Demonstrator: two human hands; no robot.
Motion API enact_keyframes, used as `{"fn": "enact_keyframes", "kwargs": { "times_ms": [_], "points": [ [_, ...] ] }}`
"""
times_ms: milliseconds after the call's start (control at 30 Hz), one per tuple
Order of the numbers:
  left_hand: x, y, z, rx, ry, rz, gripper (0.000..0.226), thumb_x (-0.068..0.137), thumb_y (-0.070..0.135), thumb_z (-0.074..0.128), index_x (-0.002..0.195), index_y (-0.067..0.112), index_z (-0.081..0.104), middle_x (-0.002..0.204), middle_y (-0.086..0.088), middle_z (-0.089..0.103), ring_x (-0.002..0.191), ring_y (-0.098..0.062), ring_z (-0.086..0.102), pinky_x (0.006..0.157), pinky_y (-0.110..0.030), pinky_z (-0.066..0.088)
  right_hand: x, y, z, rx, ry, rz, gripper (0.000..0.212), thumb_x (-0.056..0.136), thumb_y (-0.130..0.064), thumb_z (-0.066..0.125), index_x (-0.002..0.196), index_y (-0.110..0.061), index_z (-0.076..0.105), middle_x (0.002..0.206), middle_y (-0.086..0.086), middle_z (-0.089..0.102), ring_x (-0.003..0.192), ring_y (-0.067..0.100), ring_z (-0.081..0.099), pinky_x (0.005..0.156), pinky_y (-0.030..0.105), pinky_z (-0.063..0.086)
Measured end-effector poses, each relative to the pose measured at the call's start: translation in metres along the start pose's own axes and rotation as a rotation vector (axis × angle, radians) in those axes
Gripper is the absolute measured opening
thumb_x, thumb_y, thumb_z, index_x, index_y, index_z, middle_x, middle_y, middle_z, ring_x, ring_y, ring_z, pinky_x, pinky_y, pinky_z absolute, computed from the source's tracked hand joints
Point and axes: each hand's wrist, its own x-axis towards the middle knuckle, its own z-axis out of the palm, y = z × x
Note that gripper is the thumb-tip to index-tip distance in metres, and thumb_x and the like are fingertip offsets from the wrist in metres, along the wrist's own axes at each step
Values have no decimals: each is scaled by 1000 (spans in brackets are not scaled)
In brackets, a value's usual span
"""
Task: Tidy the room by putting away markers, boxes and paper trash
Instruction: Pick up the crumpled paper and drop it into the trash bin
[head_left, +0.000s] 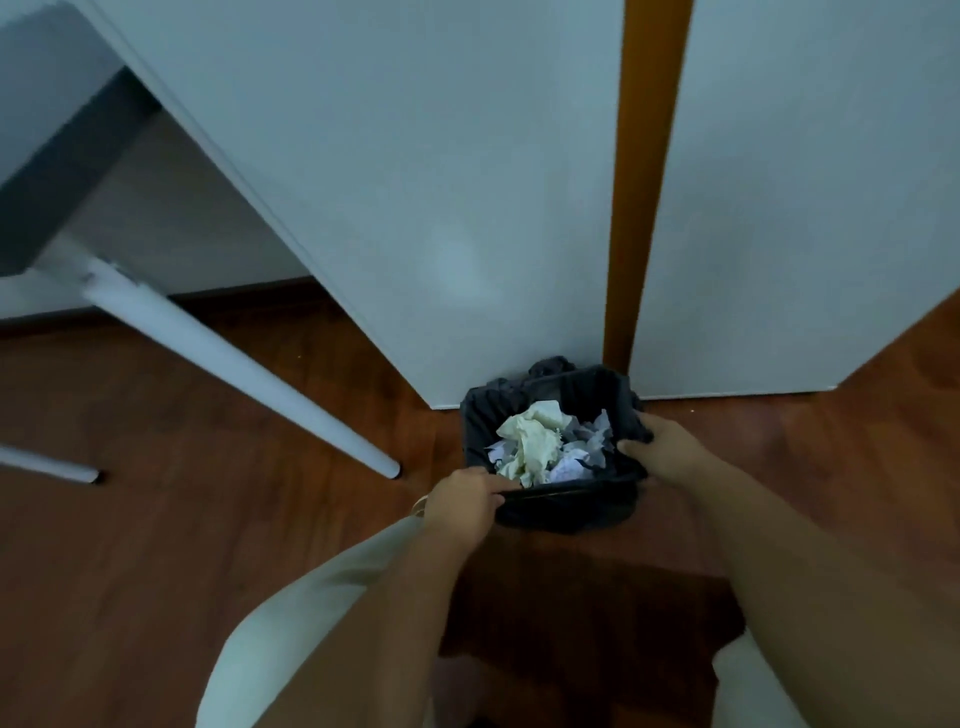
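A small dark trash bin lined with a black bag stands on the wooden floor against a white wall. Crumpled paper trash, cream and white, fills it. My left hand grips the bin's near-left rim. My right hand holds the right rim, fingers curled over the bag's edge. Both forearms reach down from the bottom of the view. No markers or boxes are in sight.
A white table leg slants down to the floor left of the bin, with a second leg at the far left. An orange vertical strip runs up between white wall panels behind the bin. Brown wooden floor surrounds the bin.
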Motion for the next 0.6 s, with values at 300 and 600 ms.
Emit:
{"fn": "enact_keyframes", "kwargs": {
  "times_ms": [300, 600],
  "points": [
    [-26, -123, -29, -10, 40, -164, 38, 97, 16, 52, 125, 39, 64, 109, -5, 62, 99, -28, 60, 79, -37, 51, 38, -54, 140, -151, -11, -99, 61, 98, -10, 41, 153, -26, 20, 137, 19, 51, 112, 35, 58, 56, 15, 44],
    [-17, -197, -73, 124, -15, -152, 45, 92, 12, 50, 126, 39, 61, 105, -6, 56, 97, -30, 60, 69, -31, 40, 62, -103, 218, -20, 17, -66, 65, 92, 4, 45, 149, -19, 25, 129, 21, 54, 108, 40, 58, 91, 54, 52]
  ]
}}
